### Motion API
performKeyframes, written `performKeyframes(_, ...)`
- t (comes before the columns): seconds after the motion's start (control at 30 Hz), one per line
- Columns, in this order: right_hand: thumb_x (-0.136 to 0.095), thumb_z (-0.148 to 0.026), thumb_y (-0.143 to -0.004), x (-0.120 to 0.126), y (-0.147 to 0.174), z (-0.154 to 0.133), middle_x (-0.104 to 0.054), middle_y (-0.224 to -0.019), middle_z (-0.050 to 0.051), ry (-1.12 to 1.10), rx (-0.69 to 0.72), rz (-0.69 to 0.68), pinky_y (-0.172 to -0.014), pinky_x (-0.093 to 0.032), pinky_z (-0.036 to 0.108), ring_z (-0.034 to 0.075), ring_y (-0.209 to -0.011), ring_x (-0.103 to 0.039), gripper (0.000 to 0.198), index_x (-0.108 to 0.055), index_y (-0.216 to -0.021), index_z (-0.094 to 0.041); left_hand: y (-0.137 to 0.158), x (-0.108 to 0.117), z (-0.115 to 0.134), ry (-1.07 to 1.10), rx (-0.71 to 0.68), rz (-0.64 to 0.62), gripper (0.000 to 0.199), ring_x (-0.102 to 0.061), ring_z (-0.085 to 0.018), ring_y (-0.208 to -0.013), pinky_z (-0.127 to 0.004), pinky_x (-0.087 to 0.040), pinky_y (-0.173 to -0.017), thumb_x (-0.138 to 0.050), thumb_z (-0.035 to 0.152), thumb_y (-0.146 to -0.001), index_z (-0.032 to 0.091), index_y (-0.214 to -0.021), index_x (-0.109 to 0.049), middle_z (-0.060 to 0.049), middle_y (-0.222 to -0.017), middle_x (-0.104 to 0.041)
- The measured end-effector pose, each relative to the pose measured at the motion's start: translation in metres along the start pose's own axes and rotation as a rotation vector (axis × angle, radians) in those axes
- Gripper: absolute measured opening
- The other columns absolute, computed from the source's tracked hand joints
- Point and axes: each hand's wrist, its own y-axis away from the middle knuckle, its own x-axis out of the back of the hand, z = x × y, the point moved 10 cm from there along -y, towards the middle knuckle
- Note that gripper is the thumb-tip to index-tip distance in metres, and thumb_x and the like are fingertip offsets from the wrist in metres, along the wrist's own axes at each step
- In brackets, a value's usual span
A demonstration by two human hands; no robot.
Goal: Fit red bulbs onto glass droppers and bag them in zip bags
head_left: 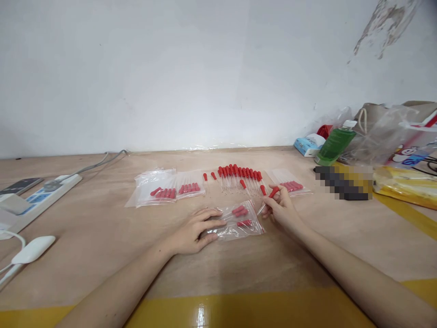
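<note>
My left hand (195, 230) lies with its fingers spread on the left end of a clear zip bag (227, 231), flat on the table. Inside that bag are three glass droppers (240, 212) with red rubber bulbs. Between the fingers of my right hand (282, 209) is another red-bulbed dropper (274, 191), tilted, its glass tube pointing down-left at the bag's right edge. Whether the tip is inside the bag, I cannot tell. Beyond my hands lies a row of loose droppers (239, 171), several of them close together.
Filled zip bags lie at the left (150, 184) and behind my right hand (290, 184). A power strip (37, 200) with cables is far left. At the right stand a green bottle (336, 143), a blue tissue pack (307, 146) and plastic bags (382, 132). Yellow tape (218, 310) crosses the front.
</note>
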Motion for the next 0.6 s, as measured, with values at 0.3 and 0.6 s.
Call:
performKeyframes(0.3, -0.062, -0.036, -0.067, 0.006, -0.001, 0.0, -0.049, -0.066, -0.007, -0.044, 0.051, 0.049, -0.045, -0.053, 0.027, 0.012, -0.048, -0.057, 0.048, -0.029, -0.1, -0.025, -0.001, 0.003, 0.003, 0.021, 0.008, -0.002, 0.036, -0.036, -0.022, -0.121, -0.043, -0.029, -0.102, -0.044, 0.028, -0.086, 0.027, -0.122, -0.048, -0.005, -0.129, -0.044)
performKeyframes(0.6, -0.063, -0.033, -0.066, 0.001, -0.001, 0.01, -0.051, -0.06, -0.008, -0.104, -0.107, 0.016, -0.049, -0.053, 0.027, 0.013, -0.051, -0.059, 0.039, -0.036, -0.093, -0.024, 0.0, 0.002, 0.001, 0.016, 0.011, 0.004, 0.036, -0.035, -0.022, -0.122, -0.043, -0.029, -0.102, -0.044, 0.03, -0.087, 0.028, -0.122, -0.048, -0.005, -0.13, -0.042)
